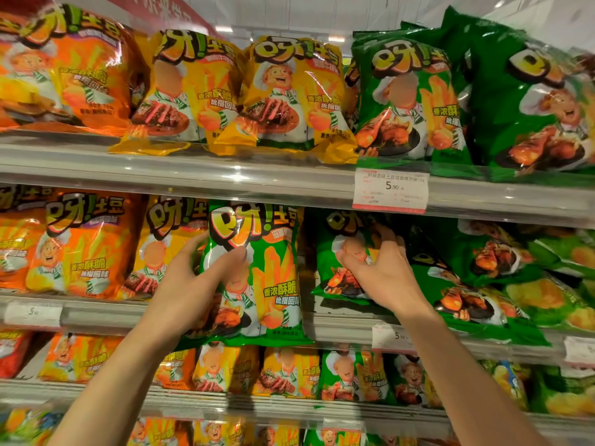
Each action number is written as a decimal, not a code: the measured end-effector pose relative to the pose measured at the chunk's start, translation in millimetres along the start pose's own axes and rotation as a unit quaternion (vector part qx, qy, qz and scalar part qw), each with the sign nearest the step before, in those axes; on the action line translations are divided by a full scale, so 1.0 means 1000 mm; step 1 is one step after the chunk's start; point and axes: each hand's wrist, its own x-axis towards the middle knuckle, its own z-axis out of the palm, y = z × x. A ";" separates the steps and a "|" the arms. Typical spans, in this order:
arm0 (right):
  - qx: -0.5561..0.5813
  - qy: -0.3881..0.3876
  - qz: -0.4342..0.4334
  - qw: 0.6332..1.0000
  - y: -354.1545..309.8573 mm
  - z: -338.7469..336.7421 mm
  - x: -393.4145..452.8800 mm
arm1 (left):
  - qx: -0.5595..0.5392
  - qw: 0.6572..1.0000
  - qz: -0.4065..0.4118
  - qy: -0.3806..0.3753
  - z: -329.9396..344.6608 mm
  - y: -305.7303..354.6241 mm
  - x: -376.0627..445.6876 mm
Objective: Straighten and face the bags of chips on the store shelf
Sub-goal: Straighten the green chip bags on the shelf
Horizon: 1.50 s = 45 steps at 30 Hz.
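Midway: top row faced, middle shelf's green section untidy.

Our left hand (196,284) grips an upright green bag (267,275) at the shelf front; our right hand (383,268) clutches a slumped green bag (335,278) beside more tumbled bags (483,284).

A bag (257,275) is held upright before the middle shelf (341,326) by the left hand (196,278); right of it, a tilted bag (347,252) is gripped by the right hand (383,268).
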 end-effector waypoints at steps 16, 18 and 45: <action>-0.042 0.009 0.093 0.995 0.026 0.054 0.034 | -0.013 1.000 0.018 -0.014 0.009 -0.005 0.003; -0.006 0.039 0.096 0.995 0.032 0.059 0.036 | -0.011 1.000 0.021 -0.014 0.009 -0.005 0.003; 0.353 0.008 0.117 0.928 0.032 0.012 0.040 | 0.022 0.998 0.051 -0.012 0.114 0.006 0.011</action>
